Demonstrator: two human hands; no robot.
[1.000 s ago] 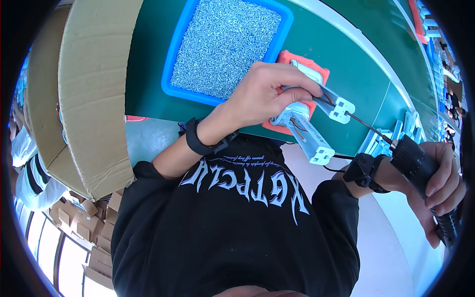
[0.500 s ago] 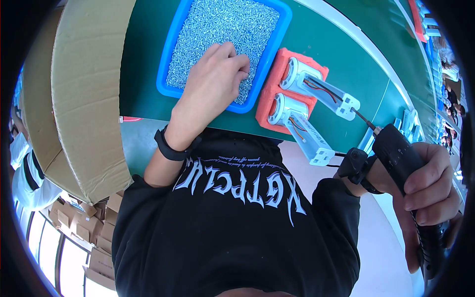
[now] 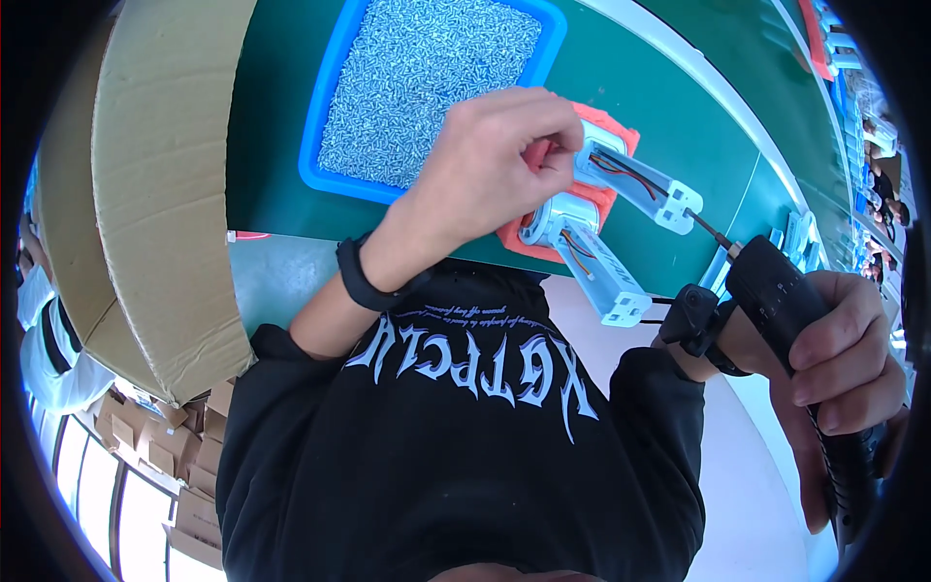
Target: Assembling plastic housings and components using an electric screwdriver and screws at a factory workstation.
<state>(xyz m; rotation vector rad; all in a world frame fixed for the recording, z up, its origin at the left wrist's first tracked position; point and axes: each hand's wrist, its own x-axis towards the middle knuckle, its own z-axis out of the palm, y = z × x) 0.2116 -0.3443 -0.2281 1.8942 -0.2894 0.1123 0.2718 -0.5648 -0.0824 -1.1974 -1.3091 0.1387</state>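
My left hand (image 3: 499,160) is closed in a pinch over the red foam block (image 3: 621,131); whatever sits between the fingertips is too small or hidden to make out. Behind and left of it, the blue tray (image 3: 312,145) holds a mass of tiny silvery screws (image 3: 417,78). Two white plastic housings with coloured wires rest in the foam, the farther housing (image 3: 645,189) and the nearer housing (image 3: 601,272). Gripped in my right hand (image 3: 844,349) is a black electric screwdriver (image 3: 776,291). Its bit meets the end of the farther housing.
A large cardboard box (image 3: 160,194) stands along the left side of the green table (image 3: 679,107). More white parts (image 3: 800,233) lie at the table's right. Cardboard boxes (image 3: 175,446) are stacked at lower left, and people are at work in the far right background.
My left hand has come out of the tray of screws and moved right, over the foam block, with its fingers pinched. The screwdriver in my right hand has barely moved.
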